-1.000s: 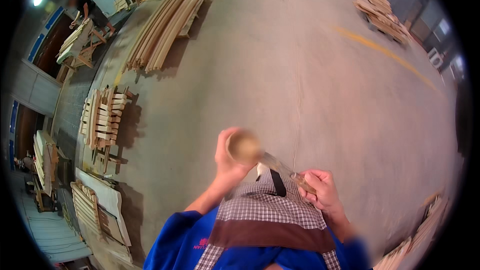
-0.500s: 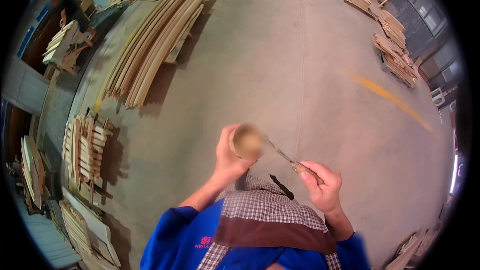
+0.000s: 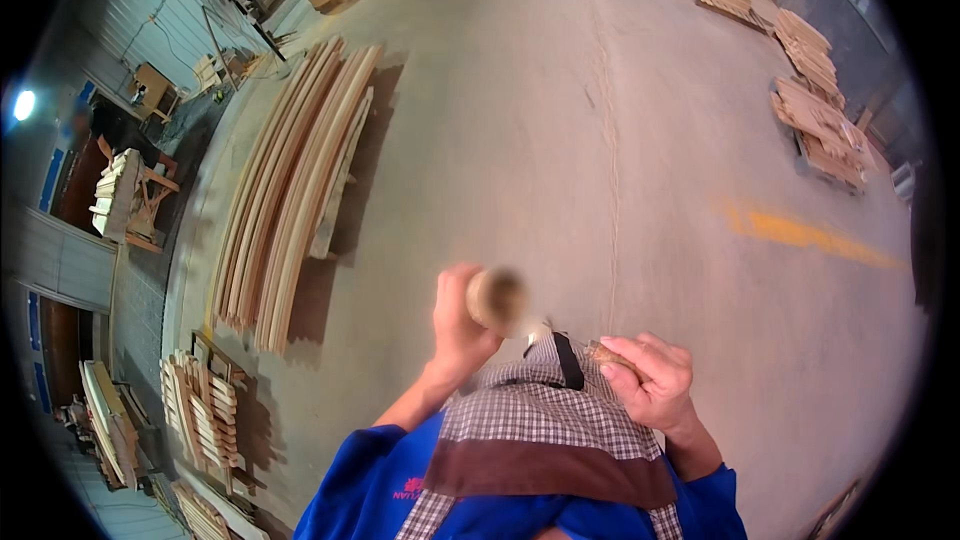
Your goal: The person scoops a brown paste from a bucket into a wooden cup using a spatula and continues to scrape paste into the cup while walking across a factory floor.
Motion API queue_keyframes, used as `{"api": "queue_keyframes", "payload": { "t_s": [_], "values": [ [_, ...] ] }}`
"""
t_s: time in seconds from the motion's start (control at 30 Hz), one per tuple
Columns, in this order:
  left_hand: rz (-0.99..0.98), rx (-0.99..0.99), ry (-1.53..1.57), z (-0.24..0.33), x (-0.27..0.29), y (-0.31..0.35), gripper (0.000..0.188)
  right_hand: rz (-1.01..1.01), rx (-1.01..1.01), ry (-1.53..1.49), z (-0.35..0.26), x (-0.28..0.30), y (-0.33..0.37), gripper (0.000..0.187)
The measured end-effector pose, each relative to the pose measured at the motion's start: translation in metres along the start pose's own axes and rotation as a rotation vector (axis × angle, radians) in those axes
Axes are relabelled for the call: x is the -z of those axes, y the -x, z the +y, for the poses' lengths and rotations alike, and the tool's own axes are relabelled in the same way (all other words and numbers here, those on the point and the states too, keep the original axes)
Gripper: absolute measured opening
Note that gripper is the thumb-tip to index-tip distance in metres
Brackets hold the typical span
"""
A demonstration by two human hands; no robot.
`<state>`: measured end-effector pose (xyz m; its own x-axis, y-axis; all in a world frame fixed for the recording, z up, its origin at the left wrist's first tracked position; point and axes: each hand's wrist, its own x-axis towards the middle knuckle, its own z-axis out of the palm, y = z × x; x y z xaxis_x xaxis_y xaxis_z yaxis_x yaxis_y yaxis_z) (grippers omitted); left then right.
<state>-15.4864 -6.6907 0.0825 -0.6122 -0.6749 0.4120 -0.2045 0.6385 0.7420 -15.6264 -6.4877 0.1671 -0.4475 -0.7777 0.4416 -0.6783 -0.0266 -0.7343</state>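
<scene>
My left hand (image 3: pixel 457 325) is wrapped round a tan, cup-like round container (image 3: pixel 480 298) with a dark, blurred opening. What is inside cannot be made out. To the right and a little lower, my right hand (image 3: pixel 658 378) grips a thin hand tool by its brown handle (image 3: pixel 606 355), thumb and fingers closed on it. Its slim front part is smeared and points left, toward the container's lower right side; whether they touch is unclear. A checked apron (image 3: pixel 540 420) with a brown band lies below both hands, over blue sleeves.
On the floor to the left lies a long stack of wooden strips (image 3: pixel 290 190). Nearer stands a rack of short wooden pieces (image 3: pixel 200 410). Flat wood stacks (image 3: pixel 820 130) line the right side. At far left a person works by a bench (image 3: pixel 122 195); another sits farther back.
The view has shifted, so the wood stacks at left sit lower in the picture. The tool has dropped from beside the container's opening to its lower right. Both hands keep their grip.
</scene>
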Motion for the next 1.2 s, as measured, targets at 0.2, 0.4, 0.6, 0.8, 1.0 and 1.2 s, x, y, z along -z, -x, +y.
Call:
{"api": "queue_keyframes", "payload": {
  "t_s": [0.2,0.4,0.6,0.8,1.0,1.2],
  "values": [
    [0.063,-0.027,-0.045,-0.037,-0.066,-0.176,0.060,-0.132,0.164,0.105,0.126,0.033,-0.198,0.020],
    [-0.001,-0.068,-0.070,-0.103,-0.177,-0.370,0.065,-0.252,0.168,0.245,0.263,0.047,-0.377,0.019],
    [-0.119,-0.118,-0.037,-0.124,-0.303,-0.597,0.065,-0.250,-0.395,0.002,0.366,0.103,-0.546,0.012],
    [-0.173,-0.327,-0.087,-0.166,-0.439,-0.776,0.064,-0.105,-0.458,0.015,0.498,0.138,-0.669,0.012],
    [-0.157,-0.085,-0.086,-0.198,-0.534,-0.952,0.060,-0.183,-0.354,0.007,0.645,0.168,-0.845,0.011],
    [-0.209,0.555,0.418,-0.244,-0.555,-1.106,0.061,-0.251,0.199,0.163,0.763,0.160,-1.055,0.019]
  ]
}}
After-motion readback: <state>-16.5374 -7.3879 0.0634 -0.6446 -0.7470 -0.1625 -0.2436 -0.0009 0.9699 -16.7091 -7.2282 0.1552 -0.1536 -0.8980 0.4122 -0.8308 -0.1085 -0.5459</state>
